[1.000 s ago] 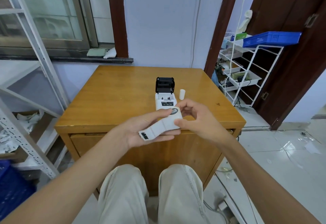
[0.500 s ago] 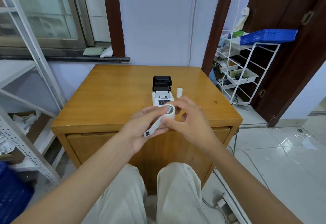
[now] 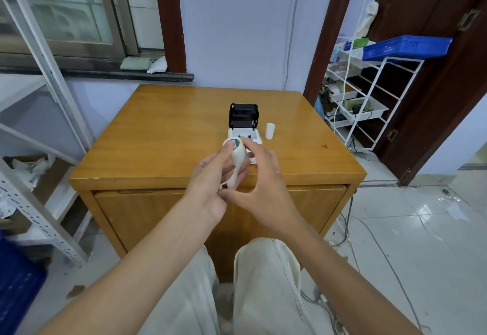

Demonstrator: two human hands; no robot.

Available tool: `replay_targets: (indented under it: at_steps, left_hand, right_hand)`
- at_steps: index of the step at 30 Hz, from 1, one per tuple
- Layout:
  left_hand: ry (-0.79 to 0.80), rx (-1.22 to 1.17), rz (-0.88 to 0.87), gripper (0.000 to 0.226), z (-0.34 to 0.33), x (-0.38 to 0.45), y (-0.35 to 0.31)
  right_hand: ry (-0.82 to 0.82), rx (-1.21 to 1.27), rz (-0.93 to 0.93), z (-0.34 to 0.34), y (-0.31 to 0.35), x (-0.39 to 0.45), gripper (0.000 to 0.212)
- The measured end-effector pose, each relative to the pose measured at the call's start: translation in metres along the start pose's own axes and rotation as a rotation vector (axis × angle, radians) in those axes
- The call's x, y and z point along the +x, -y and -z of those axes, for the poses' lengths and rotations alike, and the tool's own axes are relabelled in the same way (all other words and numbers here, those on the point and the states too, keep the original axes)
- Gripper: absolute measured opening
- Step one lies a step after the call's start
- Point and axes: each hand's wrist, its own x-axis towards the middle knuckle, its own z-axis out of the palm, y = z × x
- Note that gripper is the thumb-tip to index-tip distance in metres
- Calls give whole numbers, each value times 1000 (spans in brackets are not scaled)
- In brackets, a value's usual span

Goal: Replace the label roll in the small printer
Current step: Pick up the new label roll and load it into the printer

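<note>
A small white printer [image 3: 244,134] stands on the wooden table [image 3: 163,134] with its black lid [image 3: 243,115] swung up and open. Just in front of it I hold a white label roll [image 3: 235,151], its loose strip hanging down to a dark printed end. My left hand [image 3: 210,184] grips the roll, thumb on its grey core end. My right hand [image 3: 259,179] touches the roll from the right, with its thumb at the strip's lower end. A bare white roll core [image 3: 269,130] stands upright to the right of the printer.
A metal shelf frame [image 3: 39,113] rises at the left, with a blue crate [image 3: 15,290] on the floor below. A white wire rack [image 3: 369,92] with a blue tray [image 3: 405,47] stands at the right, beside a dark door. Cables lie on the tiled floor.
The roll has been turned from lying across my hands to more upright, and the loose strip now hangs down. Both hands have shifted slightly left in front of the printer.
</note>
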Motion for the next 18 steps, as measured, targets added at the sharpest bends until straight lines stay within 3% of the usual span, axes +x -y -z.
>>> replay_targets:
  at_steps: [7,13,18]
  left_hand:
    - [111,-52,75,47,5,4,0]
    - [135,-108,137,33,9,6,-3]
    - [197,-93,105,40,-3,2,4]
  right_hand:
    - [-54,24,55,0,0,13,75]
    - [13,-52,101,4,0,22,72]
    - [-92,146,57,-5,2,21,50]
